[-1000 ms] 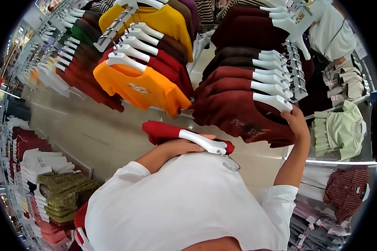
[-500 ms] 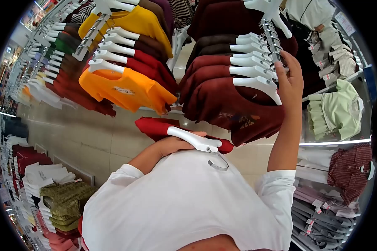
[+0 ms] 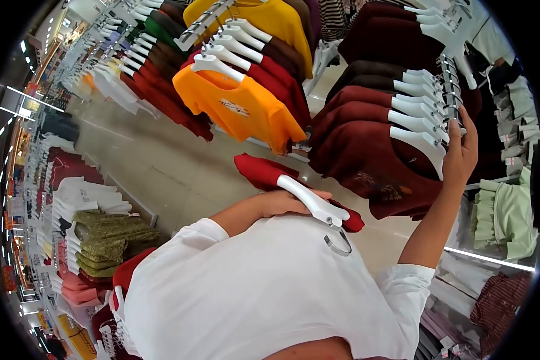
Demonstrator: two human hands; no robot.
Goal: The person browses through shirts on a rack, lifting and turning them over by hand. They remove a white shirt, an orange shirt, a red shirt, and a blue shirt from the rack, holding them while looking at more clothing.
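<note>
My left hand (image 3: 285, 203) is closed around a white hanger (image 3: 309, 199) close to my chest. A red garment (image 3: 261, 172) hangs on that hanger, and its metal hook (image 3: 340, 243) points toward my white shirt. At the right, my right hand (image 3: 464, 147) is wrapped over the front end of a metal clothes rail (image 3: 451, 84), its fingers partly hidden. Maroon shirts (image 3: 366, 153) on white hangers hang from this rail, just left of my right hand.
A second rail (image 3: 207, 24) carries an orange T-shirt (image 3: 237, 105) in front of red, brown and yellow tops. Pale green garments (image 3: 504, 216) are at the right. Olive tops (image 3: 111, 237) hang at the lower left, beside the tiled floor (image 3: 156, 174).
The view has turned left, so the racks and both hands appear farther right. My left hand keeps the hanger with the red garment, and my right hand stays at the rail's end.
</note>
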